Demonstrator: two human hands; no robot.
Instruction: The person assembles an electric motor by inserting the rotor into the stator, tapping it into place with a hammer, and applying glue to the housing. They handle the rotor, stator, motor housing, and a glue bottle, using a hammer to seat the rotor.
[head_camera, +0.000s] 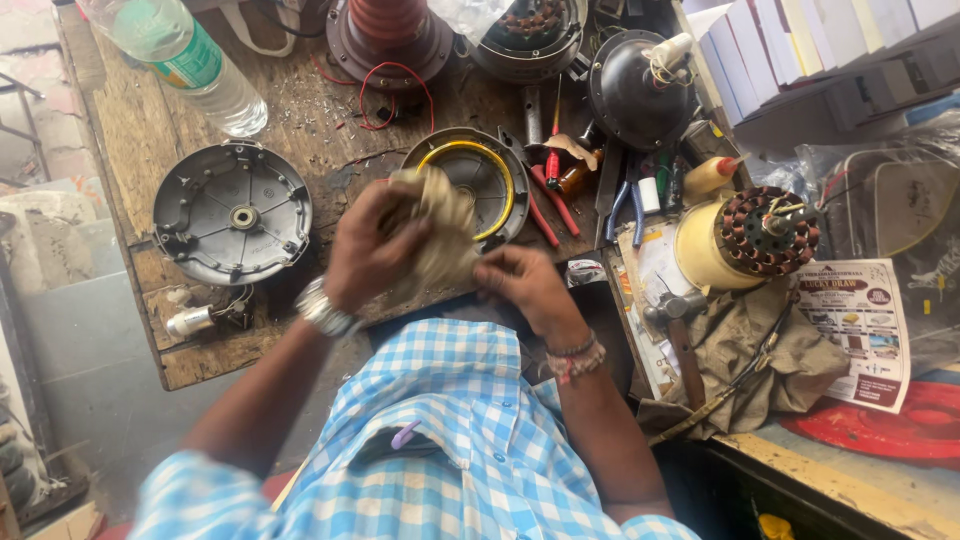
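Your left hand (365, 250) and your right hand (520, 282) meet over the near edge of the wooden desk (130, 150), and both grip a crumpled beige rag (440, 230). The fingers of your left hand are curled shut around the rag's left part; the fingers of your right hand are pinched together on its lower right corner. The rag is bunched between the two hands, held above the desk and partly covering a round motor housing with a yellow ring (480, 180) that lies just behind it.

To the left of your left hand, a grey round fan cover (232, 212) lies flat on the desk, and a clear plastic bottle (185, 60) lies on its side near the far left corner. To the right of your right hand, a red-handled screwdriver (550, 195) lies on the desk beside blue-handled pliers (625, 205). Farther right, a wound copper stator (765, 232) rests on a cream drum, and a hammer (675, 325) lies on an olive cloth (760, 360).
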